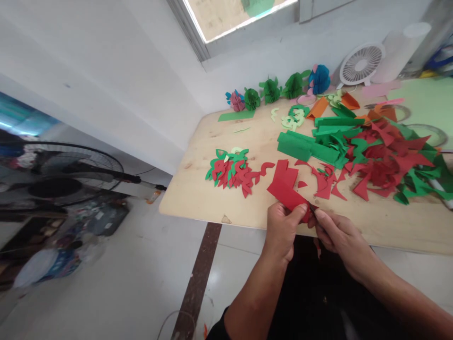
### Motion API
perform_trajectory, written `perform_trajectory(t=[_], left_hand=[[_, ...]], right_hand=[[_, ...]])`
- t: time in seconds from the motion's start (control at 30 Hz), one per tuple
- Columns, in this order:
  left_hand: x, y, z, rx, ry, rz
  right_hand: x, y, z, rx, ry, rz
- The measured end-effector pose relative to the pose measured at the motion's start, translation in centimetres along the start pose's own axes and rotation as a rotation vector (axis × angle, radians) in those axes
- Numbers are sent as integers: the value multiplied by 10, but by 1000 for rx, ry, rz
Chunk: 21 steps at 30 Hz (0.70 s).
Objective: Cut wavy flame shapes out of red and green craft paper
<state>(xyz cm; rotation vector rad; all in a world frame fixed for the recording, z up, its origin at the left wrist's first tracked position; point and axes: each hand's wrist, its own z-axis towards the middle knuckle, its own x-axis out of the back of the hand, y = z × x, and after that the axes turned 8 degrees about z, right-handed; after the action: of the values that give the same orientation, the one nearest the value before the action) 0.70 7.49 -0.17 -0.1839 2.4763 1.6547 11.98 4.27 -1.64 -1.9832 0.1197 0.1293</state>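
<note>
My left hand (283,224) pinches a folded piece of red paper (292,194) between thumb and fingers over the front edge of the table. In my right hand (338,230) is a pair of scissors (313,208), with only a bit of dark blade showing at the paper's right end. The scissors' handles are hidden by my fingers. Another folded red paper (285,174) lies just behind the held one. To the left is a pile of red and green cut-out shapes (231,172). Red paper scraps (324,182) lie just beyond my right hand.
A large heap of red scraps (384,160) and folded green paper (297,145) covers the table's right side. Several honeycomb paper turtles (272,90) stand along the wall beside a small white fan (361,65). A black standing fan (53,184) is left of the table (191,189).
</note>
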Motion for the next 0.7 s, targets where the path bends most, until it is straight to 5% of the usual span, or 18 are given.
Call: perform_trajectory(t=[0.7], left_hand=[[-1,3,-3,-14,-23,36]], right_hand=[[-2,-4,-2,6,8,6]])
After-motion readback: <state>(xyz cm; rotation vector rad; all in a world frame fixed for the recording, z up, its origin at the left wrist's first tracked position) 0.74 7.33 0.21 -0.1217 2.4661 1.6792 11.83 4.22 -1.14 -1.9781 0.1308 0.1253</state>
